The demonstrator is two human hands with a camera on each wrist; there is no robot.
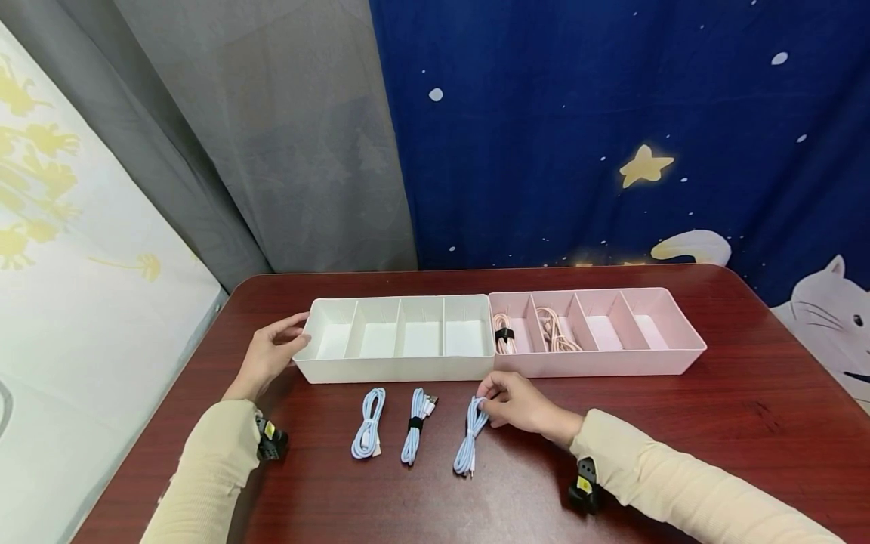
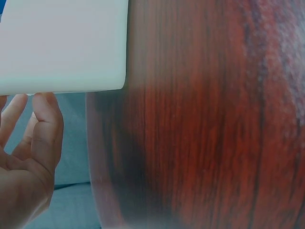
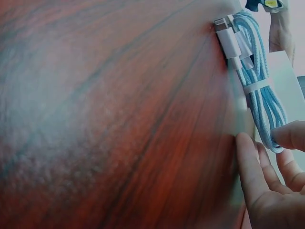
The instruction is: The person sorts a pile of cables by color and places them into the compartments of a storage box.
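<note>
In the head view my right hand [image 1: 513,402] pinches the upper end of a coiled light-blue charging cable [image 1: 467,446]. The right wrist view shows that cable [image 3: 259,88] tied with a pale band, its white-cased connector at the far end, and my thumb and fingers [image 3: 255,179] at the near loop. My left hand [image 1: 268,355] rests its fingertips against the left end of a white divided box [image 1: 397,370]. From the left wrist, bent fingers [image 2: 47,124] meet the box's end wall [image 2: 66,52]. Two more coiled blue cables lie left of the pinched one: one cable [image 1: 368,427] and another cable [image 1: 413,431] with a black strap.
Against the white box's right end stands a pink divided box [image 1: 598,366]. Its two left compartments hold a pink cable [image 1: 503,329] with a black strap and a loosely coiled pink cable [image 1: 556,332]. The dark red table [image 1: 381,506] ends at curtains behind.
</note>
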